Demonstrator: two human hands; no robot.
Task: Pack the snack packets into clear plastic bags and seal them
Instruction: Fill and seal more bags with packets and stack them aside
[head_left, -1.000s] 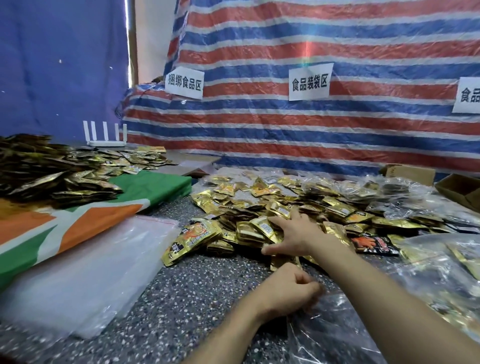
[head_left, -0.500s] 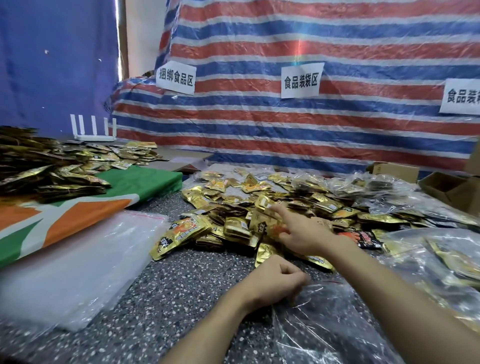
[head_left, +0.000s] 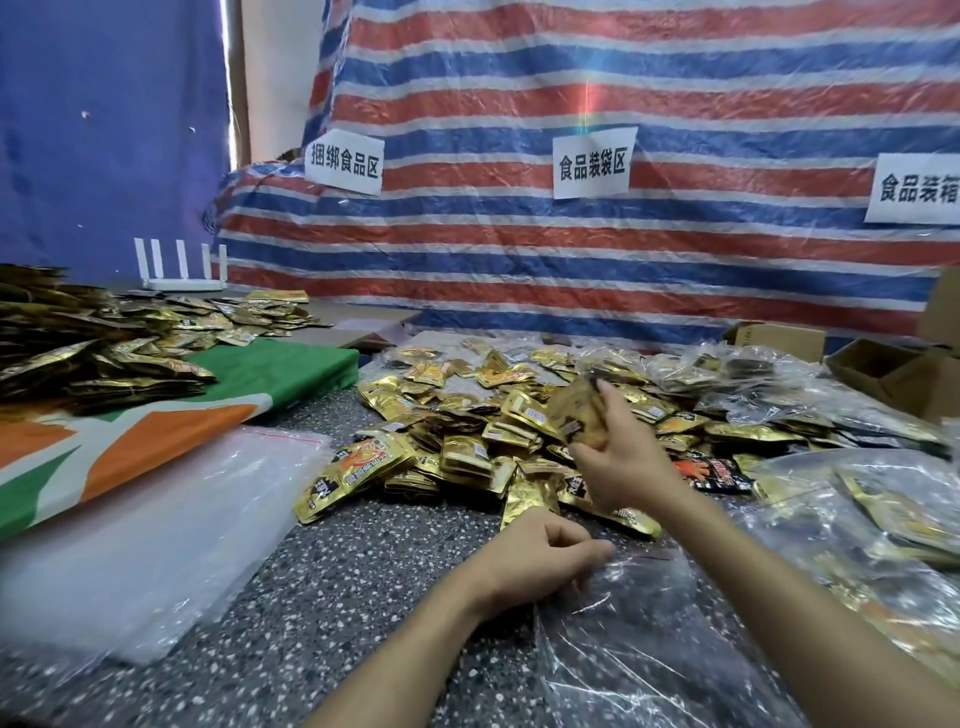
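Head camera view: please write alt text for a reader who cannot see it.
A person's right hand holds a gold snack packet above a pile of packets on a speckled table, while the left hand pinches the edge of a clear plastic bag nearer the camera. A stack of empty bags lies at left.

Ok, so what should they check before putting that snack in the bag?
1. Packet gripped: ok. The right hand holds a packet above the pile.
2. Bag held: ok. The left hand pinches the bag at its edge.
3. Bag mouth open: cannot tell; the plastic is clear and crumpled.
4. Just one packet in the hand: cannot tell; it is blurred.
5. Room in the bag: ok; it looks empty.
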